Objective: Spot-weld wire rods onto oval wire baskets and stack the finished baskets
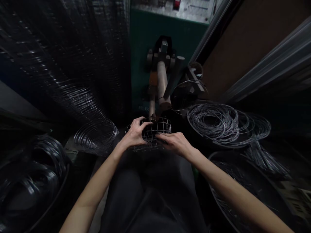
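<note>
A small round wire mesh basket [159,127] sits in front of me, just below the copper-coloured arms of a green welding machine [161,81]. My left hand [134,134] curls over the basket's left rim, fingers hooked on the wires. On the basket's near right side, my right hand [176,142] presses the mesh with its fingers closed on the wires. My dark-clothed lap lies below both forearms.
A pile of loose wire rings [218,124] lies to the right. A long stack of wire hoops [94,136] runs off to the upper left. Dark coils [31,181] lie at lower left, and a round tray of wires [233,194] at lower right.
</note>
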The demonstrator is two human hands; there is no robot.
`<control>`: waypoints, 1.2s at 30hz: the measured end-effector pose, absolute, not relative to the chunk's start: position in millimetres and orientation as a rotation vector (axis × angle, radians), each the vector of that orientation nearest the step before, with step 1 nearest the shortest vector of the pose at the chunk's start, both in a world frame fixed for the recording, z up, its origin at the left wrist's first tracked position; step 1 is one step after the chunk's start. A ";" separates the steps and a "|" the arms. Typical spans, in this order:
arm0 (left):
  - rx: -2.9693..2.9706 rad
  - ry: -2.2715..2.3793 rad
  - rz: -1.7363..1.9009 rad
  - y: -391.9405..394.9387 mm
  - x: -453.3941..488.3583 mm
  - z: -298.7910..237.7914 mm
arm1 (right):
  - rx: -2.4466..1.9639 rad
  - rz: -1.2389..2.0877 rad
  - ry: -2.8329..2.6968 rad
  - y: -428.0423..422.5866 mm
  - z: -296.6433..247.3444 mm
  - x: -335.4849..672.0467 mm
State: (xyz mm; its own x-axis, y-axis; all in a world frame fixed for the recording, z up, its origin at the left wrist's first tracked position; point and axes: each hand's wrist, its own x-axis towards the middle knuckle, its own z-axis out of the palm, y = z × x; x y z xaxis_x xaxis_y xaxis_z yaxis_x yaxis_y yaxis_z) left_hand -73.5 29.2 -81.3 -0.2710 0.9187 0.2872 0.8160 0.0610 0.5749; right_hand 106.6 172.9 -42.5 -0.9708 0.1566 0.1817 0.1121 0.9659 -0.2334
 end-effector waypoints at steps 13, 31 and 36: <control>1.820 2.106 1.066 41.3 -92.2 -83.6 | -0.152 0.226 -3.019 176.1 -39.1 98.2; 1.664 2.159 1.020 80.4 -129.6 -77.5 | -0.488 0.636 -2.438 212.4 -62.6 64.7; 1.676 2.185 0.933 89.7 -139.8 -67.5 | -0.538 0.759 -2.388 214.6 -55.2 55.0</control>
